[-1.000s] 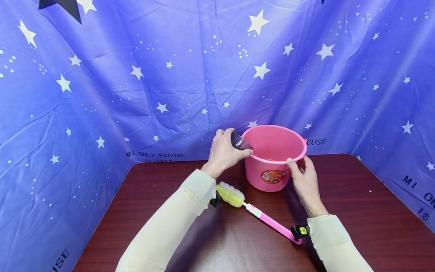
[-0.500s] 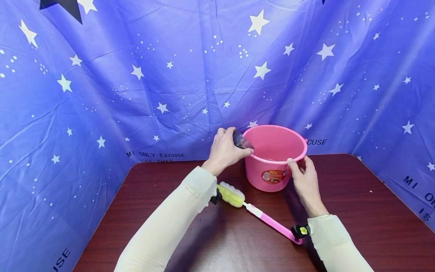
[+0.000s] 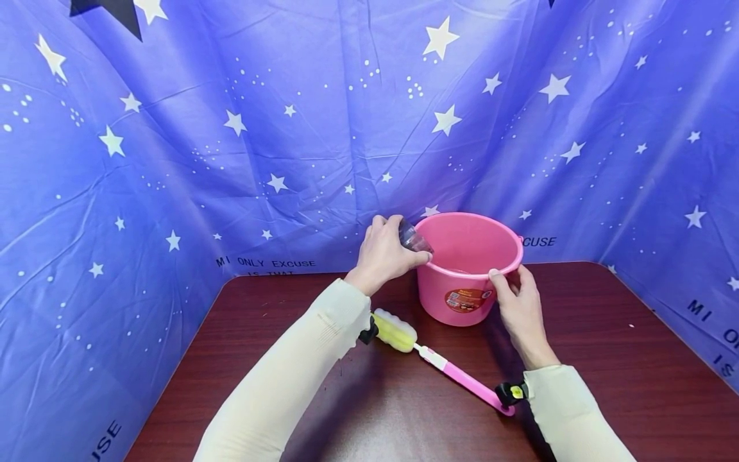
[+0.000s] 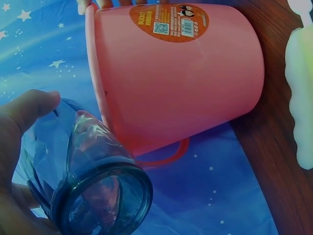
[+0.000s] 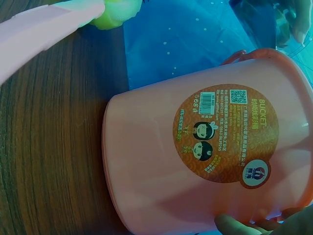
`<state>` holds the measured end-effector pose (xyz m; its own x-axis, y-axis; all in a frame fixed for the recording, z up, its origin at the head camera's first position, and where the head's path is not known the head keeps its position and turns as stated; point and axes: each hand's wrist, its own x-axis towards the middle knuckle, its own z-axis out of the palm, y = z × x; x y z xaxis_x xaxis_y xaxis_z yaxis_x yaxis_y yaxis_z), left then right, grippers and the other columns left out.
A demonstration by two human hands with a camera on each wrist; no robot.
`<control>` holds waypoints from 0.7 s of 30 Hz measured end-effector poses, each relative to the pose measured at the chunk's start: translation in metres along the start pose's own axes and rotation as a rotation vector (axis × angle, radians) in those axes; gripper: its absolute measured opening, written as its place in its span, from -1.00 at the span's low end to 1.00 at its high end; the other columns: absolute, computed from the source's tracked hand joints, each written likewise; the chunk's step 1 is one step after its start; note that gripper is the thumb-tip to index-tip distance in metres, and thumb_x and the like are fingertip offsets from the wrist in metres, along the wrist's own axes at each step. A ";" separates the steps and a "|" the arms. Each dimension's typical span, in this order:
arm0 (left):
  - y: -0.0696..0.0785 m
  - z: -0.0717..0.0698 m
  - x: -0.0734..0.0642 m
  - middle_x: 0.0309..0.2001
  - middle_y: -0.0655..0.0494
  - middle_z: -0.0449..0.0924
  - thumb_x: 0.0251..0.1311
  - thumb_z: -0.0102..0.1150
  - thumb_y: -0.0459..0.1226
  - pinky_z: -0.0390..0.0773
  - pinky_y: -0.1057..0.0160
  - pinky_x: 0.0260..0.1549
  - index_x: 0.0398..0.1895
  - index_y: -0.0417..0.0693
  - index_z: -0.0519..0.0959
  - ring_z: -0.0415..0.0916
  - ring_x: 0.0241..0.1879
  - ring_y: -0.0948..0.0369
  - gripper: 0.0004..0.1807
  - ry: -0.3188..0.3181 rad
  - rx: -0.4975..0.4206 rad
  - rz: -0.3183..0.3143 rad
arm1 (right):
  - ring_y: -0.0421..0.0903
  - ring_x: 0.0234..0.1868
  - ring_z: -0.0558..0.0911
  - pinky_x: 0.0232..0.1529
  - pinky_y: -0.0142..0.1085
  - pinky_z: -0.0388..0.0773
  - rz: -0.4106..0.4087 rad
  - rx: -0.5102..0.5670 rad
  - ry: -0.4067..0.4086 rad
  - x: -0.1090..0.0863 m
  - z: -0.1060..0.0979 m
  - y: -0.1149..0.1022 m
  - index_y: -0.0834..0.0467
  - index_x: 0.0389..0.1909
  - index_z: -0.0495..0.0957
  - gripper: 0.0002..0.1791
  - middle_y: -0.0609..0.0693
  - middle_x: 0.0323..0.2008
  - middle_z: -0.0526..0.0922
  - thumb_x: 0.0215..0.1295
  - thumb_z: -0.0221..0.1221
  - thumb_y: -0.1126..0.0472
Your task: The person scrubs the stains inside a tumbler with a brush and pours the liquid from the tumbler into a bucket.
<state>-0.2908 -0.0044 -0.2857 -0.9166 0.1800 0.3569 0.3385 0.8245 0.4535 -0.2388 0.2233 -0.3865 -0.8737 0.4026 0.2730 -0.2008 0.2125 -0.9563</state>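
A clear, faceted drinking glass (image 4: 105, 183) is tipped at the left rim of a pink bucket (image 3: 430, 295), its mouth toward the inside. My left hand (image 3: 381, 256) grips this glass, thumb on one side and fingers on the other in the left wrist view. Upright on the table, the bucket carries an orange label (image 5: 227, 132) on its front. My right hand (image 3: 519, 314) holds the bucket's front right rim, thumb on top and fingers against the outer wall. The bucket's bottom inside is hidden.
In front of the bucket lies a sponge bottle brush (image 3: 398, 330) with a pink and white handle (image 3: 467, 383). The dark wooden table (image 3: 623, 385) ends at a blue star-patterned curtain (image 3: 323, 160) on the back and sides.
My left wrist has risen slightly, and the glass has shifted a touch to the right over the rim. The right hand, bucket and brush have stayed put.
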 end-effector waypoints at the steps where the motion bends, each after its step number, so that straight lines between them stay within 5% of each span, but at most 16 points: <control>1: 0.000 0.000 0.000 -0.07 0.01 0.33 -0.27 0.41 0.22 0.45 0.15 -0.14 0.24 0.00 0.38 0.35 -0.08 0.07 -0.04 -0.003 0.003 0.001 | -0.01 0.18 0.40 0.22 -0.23 0.35 -0.001 -0.002 0.000 0.000 0.000 0.000 0.24 0.36 0.18 -0.35 0.17 0.23 0.33 0.36 0.10 0.04; 21: 0.004 -0.006 0.003 -0.18 0.05 0.31 -0.32 0.44 0.23 0.46 0.10 -0.25 0.05 0.03 0.46 0.36 -0.18 0.08 -0.17 -0.010 0.069 0.020 | -0.08 0.14 0.42 0.19 -0.29 0.36 -0.010 -0.014 0.003 0.001 0.000 0.002 0.22 0.35 0.21 -0.38 0.13 0.22 0.37 0.36 0.09 0.06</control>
<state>-0.2907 -0.0036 -0.2775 -0.9119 0.2018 0.3573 0.3416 0.8559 0.3884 -0.2403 0.2247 -0.3885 -0.8701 0.4033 0.2833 -0.2036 0.2293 -0.9518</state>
